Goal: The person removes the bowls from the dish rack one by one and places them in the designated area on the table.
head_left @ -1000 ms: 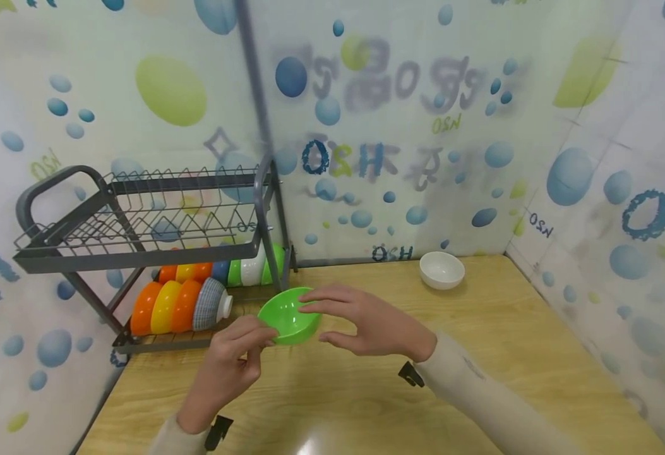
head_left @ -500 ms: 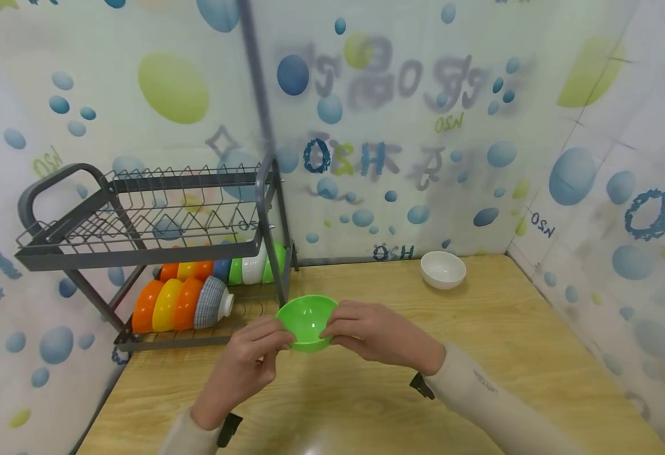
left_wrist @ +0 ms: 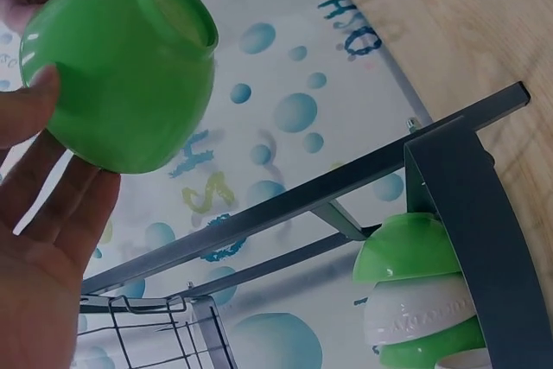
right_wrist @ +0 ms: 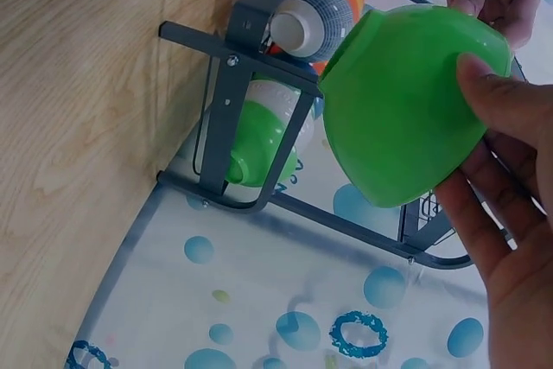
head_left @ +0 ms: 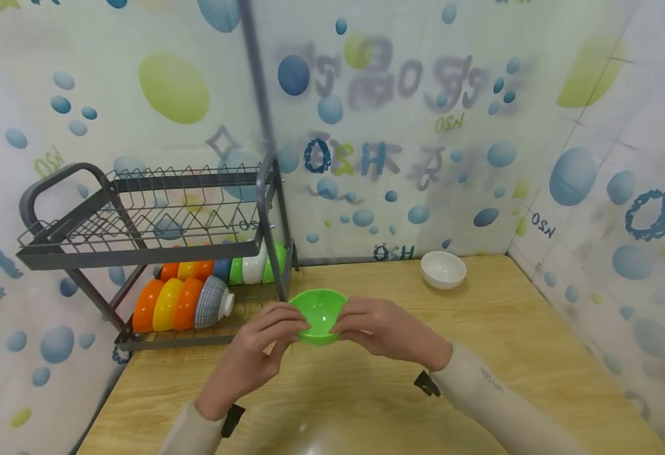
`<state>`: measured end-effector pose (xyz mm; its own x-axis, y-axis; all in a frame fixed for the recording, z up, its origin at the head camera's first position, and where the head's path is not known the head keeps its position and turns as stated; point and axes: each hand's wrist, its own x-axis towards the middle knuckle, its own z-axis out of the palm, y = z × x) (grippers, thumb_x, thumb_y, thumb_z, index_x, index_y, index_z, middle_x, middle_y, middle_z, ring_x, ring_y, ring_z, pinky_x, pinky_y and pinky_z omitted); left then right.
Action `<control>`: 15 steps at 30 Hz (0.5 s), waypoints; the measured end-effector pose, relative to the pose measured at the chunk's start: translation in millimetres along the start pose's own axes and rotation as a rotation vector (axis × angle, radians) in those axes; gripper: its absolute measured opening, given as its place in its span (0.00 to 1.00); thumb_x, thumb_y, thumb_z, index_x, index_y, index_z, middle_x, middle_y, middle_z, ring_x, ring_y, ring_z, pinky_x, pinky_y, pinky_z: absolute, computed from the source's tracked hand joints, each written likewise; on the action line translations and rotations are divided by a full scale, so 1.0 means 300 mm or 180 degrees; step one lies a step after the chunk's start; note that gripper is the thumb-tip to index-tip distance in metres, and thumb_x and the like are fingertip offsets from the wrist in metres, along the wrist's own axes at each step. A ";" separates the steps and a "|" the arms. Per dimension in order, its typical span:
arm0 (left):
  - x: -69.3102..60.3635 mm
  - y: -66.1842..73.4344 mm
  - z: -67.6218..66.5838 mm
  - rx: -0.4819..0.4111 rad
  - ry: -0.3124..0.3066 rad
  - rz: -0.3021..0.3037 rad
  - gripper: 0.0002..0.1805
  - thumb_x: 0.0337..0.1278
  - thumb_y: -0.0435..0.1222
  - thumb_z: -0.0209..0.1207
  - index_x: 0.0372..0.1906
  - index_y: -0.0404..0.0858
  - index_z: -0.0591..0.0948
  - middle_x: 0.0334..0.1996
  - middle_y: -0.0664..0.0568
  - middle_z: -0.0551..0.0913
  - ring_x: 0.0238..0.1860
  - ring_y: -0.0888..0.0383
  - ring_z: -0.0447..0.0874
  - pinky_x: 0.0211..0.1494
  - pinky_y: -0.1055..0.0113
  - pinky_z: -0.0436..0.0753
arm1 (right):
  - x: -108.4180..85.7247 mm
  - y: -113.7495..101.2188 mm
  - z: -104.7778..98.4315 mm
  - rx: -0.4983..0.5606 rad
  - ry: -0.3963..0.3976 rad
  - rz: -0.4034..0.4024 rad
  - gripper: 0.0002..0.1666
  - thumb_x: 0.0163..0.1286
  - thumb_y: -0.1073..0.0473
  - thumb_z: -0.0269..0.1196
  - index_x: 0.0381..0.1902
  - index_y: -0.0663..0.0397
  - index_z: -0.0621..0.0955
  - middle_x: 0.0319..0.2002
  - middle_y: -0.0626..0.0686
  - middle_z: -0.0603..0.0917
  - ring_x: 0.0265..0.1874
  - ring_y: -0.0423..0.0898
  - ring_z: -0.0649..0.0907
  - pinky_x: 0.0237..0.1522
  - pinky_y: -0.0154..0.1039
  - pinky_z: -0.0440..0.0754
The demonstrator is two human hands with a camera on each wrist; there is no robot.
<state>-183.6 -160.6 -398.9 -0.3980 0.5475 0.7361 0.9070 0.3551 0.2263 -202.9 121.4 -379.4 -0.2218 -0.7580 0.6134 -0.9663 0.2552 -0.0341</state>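
A bright green bowl (head_left: 319,316) is held up off the table between both hands, its inside tilted toward the head camera. The left hand (head_left: 257,346) pinches its left rim, and the right hand (head_left: 388,330) pinches the right rim. In the left wrist view the bowl (left_wrist: 125,75) shows its outside and foot ring, with the left hand's (left_wrist: 47,231) thumb and fingers at its edge. The right wrist view shows the bowl (right_wrist: 406,105) gripped at the rim by the right hand (right_wrist: 510,179).
At the left stands a two-tier dark dish rack (head_left: 139,258). Its lower tier holds several bowls in orange, yellow, blue, green and white; only wire shows on the upper tier. A white bowl (head_left: 443,270) sits at the back right of the wooden table (head_left: 480,366), near the patterned wall.
The green bowl and both hands have moved to the right. The right hand, its fingers spread beside the bowl a second ago, has taken hold of the right rim.
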 end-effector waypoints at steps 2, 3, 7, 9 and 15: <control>0.004 -0.007 0.000 0.0001 0.0102 0.0038 0.22 0.52 0.23 0.71 0.53 0.38 0.85 0.52 0.47 0.86 0.57 0.50 0.81 0.71 0.77 0.72 | -0.001 0.004 -0.005 -0.0022 0.0020 0.0013 0.13 0.61 0.67 0.75 0.44 0.52 0.88 0.46 0.48 0.89 0.48 0.43 0.87 0.56 0.31 0.85; 0.005 -0.011 0.000 0.0026 0.0158 0.0033 0.19 0.57 0.27 0.70 0.55 0.38 0.85 0.53 0.46 0.85 0.58 0.49 0.80 0.71 0.77 0.72 | -0.002 0.008 -0.007 -0.0020 0.0031 0.0034 0.13 0.61 0.67 0.75 0.44 0.52 0.88 0.45 0.48 0.89 0.48 0.42 0.87 0.56 0.31 0.85; 0.006 -0.028 -0.002 0.0159 0.0342 -0.0110 0.19 0.71 0.44 0.62 0.59 0.37 0.83 0.57 0.45 0.83 0.59 0.49 0.79 0.72 0.78 0.71 | -0.014 0.029 -0.019 -0.0085 0.0102 0.0072 0.12 0.60 0.67 0.75 0.42 0.52 0.88 0.43 0.46 0.88 0.44 0.39 0.86 0.52 0.30 0.85; 0.006 -0.040 -0.002 0.0206 0.0428 -0.0208 0.22 0.72 0.47 0.61 0.61 0.37 0.82 0.58 0.44 0.82 0.60 0.49 0.79 0.72 0.78 0.70 | -0.023 0.043 -0.025 -0.0142 0.0136 0.0102 0.12 0.59 0.67 0.76 0.41 0.52 0.88 0.41 0.46 0.87 0.42 0.38 0.86 0.49 0.29 0.86; 0.013 -0.086 0.006 0.0241 0.0879 -0.0520 0.22 0.64 0.35 0.68 0.61 0.35 0.81 0.57 0.42 0.83 0.59 0.46 0.80 0.70 0.77 0.71 | -0.049 0.085 -0.033 -0.0350 0.0248 0.0197 0.13 0.56 0.67 0.77 0.39 0.52 0.89 0.40 0.46 0.87 0.39 0.39 0.85 0.44 0.30 0.86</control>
<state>-208.9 -166.3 -402.9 -0.4758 0.2562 0.8414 0.8173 0.4823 0.3153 -223.2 145.0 -381.5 -0.2655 -0.6909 0.6724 -0.9300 0.3675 0.0104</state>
